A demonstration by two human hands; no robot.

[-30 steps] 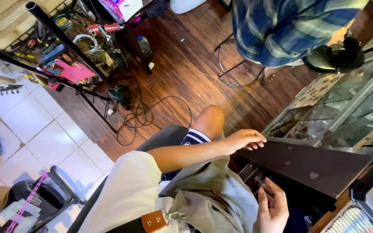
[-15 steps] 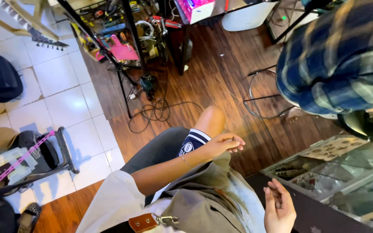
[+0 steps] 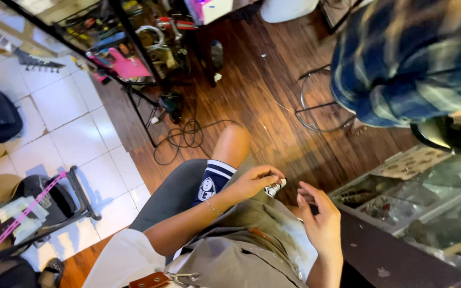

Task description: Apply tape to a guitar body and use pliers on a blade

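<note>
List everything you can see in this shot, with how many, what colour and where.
Small object: one, black and white, pinched in the left hand's fingertips above the lap.
Apron: one, olive-grey, across the lap.
Cable: one tangle, black, on the wood floor ahead of the knee.
Rack: one, black frame, holding tools and a pink item, upper left.
Stool frame: one, metal ring, on the wood floor, upper right.
Other person's shirt: one, blue plaid, top right.
Glass display case: one, clear, right side.
Floor tiles: many, white, left.
Left hand: one, centre, closed on the small object.
Right hand: one, open, just right of it, empty.
</note>
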